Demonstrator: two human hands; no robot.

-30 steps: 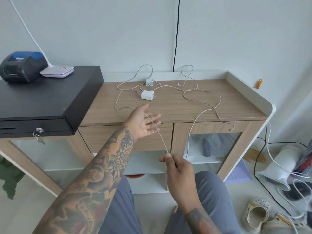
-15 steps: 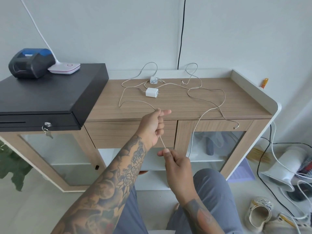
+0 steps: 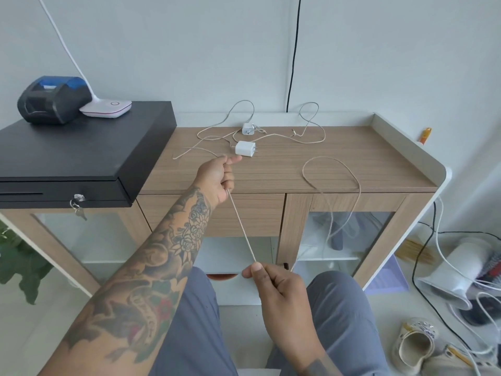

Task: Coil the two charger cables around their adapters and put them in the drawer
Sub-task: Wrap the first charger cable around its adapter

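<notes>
Two white adapters lie on the wooden cabinet top (image 3: 379, 169): the nearer adapter (image 3: 244, 148) and a smaller far adapter (image 3: 248, 129) by the back wall. Their thin white cables sprawl across the top. My left hand (image 3: 217, 177) grips one charger cable (image 3: 242, 229) just in front of the nearer adapter. That cable runs taut down to my right hand (image 3: 273, 280), which pinches it between thumb and fingers. A loose loop (image 3: 330, 169) of cable lies at the right and hangs over the front edge. The closed drawer (image 3: 260, 215) sits below the top.
A black cash drawer (image 3: 81, 153) with a key stands on the left, carrying a receipt printer (image 3: 51, 100) and a white lamp base (image 3: 107, 107). Glass cabinet doors are below. Shoes, cables and a white fan lie on the floor at right.
My left hand closed on the cable and moved up onto the cabinet top near the adapter. The right hand stayed low, and the cable's loose end was drawn up into a loop at the right.
</notes>
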